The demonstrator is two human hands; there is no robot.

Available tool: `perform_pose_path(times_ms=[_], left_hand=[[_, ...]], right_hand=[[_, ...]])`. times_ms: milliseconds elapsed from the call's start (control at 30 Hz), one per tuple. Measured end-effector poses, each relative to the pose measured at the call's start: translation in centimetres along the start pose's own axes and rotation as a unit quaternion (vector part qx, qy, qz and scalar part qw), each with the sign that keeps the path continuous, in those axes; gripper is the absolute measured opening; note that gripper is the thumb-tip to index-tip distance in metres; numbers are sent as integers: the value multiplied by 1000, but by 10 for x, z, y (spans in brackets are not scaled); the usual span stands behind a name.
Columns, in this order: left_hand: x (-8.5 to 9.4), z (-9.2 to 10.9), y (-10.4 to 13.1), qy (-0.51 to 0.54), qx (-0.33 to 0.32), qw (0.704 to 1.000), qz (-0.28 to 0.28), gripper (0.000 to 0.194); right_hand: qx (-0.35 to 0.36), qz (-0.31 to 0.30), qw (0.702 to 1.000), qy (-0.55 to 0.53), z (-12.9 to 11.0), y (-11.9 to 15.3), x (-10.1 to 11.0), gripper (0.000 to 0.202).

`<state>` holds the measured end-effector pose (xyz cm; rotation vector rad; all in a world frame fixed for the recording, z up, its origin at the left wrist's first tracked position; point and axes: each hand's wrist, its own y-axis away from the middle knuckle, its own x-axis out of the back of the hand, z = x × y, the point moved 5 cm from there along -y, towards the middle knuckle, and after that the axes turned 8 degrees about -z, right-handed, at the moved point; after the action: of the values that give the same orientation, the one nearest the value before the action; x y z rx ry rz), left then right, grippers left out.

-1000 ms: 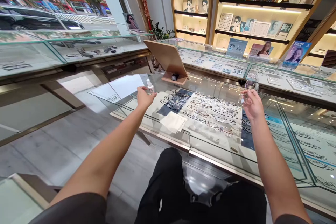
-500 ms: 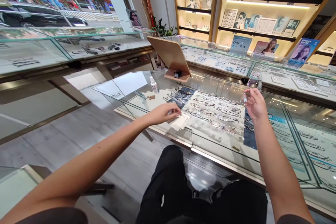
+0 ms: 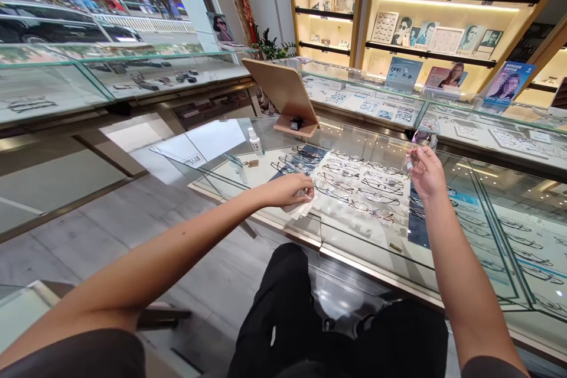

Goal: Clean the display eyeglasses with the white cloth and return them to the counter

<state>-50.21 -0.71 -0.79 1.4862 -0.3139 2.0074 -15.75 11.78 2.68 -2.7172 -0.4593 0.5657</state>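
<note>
My right hand [image 3: 429,176] is raised over the glass counter at the right, its fingertips pinching a pair of thin-rimmed eyeglasses [image 3: 409,162]. One clear lens shows beside the thumb. My left hand [image 3: 290,190] is low over the counter's near side, fingers curled and pinched at the edge of a pale cloth [image 3: 297,211]. Part of the cloth is hidden beneath that hand. Between my hands, rows of eyeglass frames [image 3: 376,196] lie on the display under the glass top.
A white spray bottle [image 3: 256,143] stands left of a tilted wooden-backed stand [image 3: 283,91] on the counter. A small brown tag [image 3: 251,163] lies near the bottle. Farther back is another glass display case [image 3: 367,94]. My knees are below the counter's front edge.
My left hand has shifted slightly right over the cloth, its fingers closing on the edge. My right hand still holds the eyeglasses at about the same spot. The view has turned slightly.
</note>
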Motion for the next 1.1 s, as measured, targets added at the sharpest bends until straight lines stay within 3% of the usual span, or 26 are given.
perform_pose_path(times_ms=[167,500,700,800,900,967,1100], left_hand=[[0,2,-4,46,41,998,-15,20],[-4,-5,-12,50,78,996,18,21],[-16,-1,-17,-22,43,997,59,18],[-19,5,-9,-71,51,988,129,20],[-17,8,6,-95,105,969,204,31],[-16,2,17,-90,177,954,226,31],[-14,-21,36,-90,366,906,192,39]], right_hand=[[-3,4,1000,-2,1,0,-1,39],[-2,2,1000,3,1,0,-4,46],[0,-7,1000,22,0,-1,-2,42],[1,-8,1000,20,0,-1,-3,42],[1,-5,1000,15,-1,0,-4,43],[0,0,1000,8,-1,0,-4,45],[3,8,1000,8,-2,0,-5,45]])
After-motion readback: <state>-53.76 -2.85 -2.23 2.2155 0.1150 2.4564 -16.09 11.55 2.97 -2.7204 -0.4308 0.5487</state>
